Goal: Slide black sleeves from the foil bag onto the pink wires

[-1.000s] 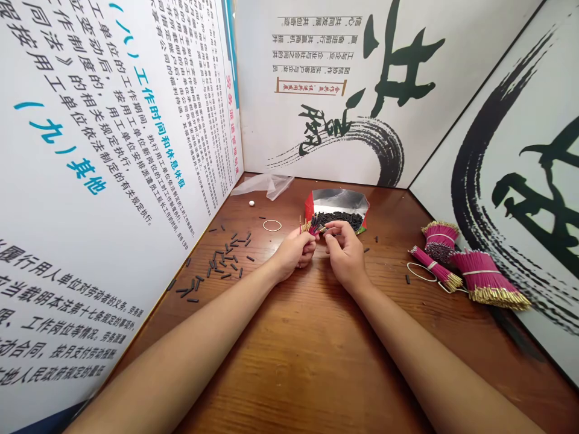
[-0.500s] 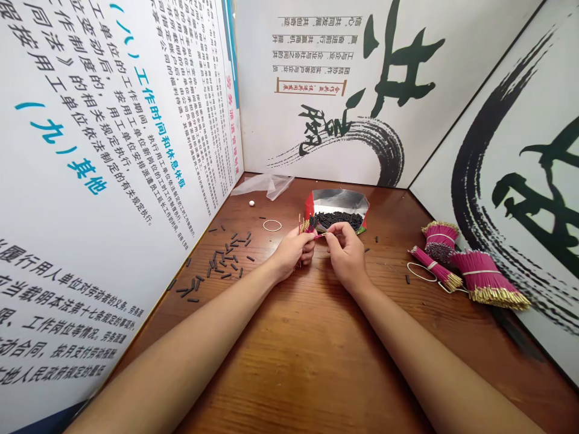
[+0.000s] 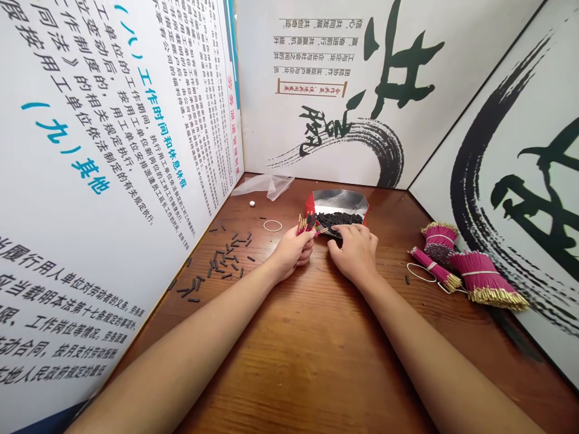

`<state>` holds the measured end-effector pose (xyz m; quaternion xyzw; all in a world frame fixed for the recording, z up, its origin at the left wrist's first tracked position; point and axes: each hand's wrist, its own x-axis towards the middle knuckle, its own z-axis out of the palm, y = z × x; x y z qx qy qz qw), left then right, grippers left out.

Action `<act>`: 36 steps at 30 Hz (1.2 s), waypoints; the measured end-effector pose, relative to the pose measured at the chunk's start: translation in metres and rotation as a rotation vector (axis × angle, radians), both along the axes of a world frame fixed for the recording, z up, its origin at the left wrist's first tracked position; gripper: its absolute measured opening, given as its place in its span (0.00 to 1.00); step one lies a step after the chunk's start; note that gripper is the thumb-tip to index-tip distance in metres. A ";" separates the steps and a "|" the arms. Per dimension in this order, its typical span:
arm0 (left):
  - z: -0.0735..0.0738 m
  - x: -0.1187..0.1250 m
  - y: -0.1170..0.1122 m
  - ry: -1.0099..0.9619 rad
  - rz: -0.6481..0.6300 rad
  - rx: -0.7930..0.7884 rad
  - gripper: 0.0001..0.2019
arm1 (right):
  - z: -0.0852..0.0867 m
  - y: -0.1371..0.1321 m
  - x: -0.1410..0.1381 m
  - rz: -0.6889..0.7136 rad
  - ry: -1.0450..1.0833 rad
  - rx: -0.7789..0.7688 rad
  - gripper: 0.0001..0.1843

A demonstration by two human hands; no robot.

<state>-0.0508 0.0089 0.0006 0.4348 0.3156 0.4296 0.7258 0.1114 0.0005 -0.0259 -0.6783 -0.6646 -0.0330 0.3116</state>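
Observation:
My left hand is closed around a small bunch of pink wires with gold-coloured tips, some of them capped by black sleeves. One wire sticks out to the right from between thumb and forefinger, its gold tip bare. My right hand is open, fingers bent and thumb apart, at the near edge of an opened foil-lined packet. Short black tubes fill the packet, and my right fingertips reach in among them. Whether they touch a tube is too small to tell.
Loose black tubes lie scattered at left. A rubber band, a small white bead and a clear plastic bag are behind them. Banded pink wire bundles lie at right. Printed panels wall in the table.
My right hand has left the wire tip it was pinching, opened its fingers and moved over the packet's near edge. The left hand keeps its place and grip.

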 end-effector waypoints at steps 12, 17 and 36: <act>0.001 0.000 0.000 0.017 -0.023 0.005 0.09 | 0.004 -0.001 -0.004 0.015 -0.076 -0.186 0.20; 0.001 0.001 0.000 0.024 -0.021 0.001 0.09 | 0.001 -0.001 -0.004 0.020 -0.065 -0.140 0.19; -0.001 0.002 0.000 0.040 0.044 -0.016 0.09 | 0.003 -0.003 -0.005 0.248 0.494 0.289 0.09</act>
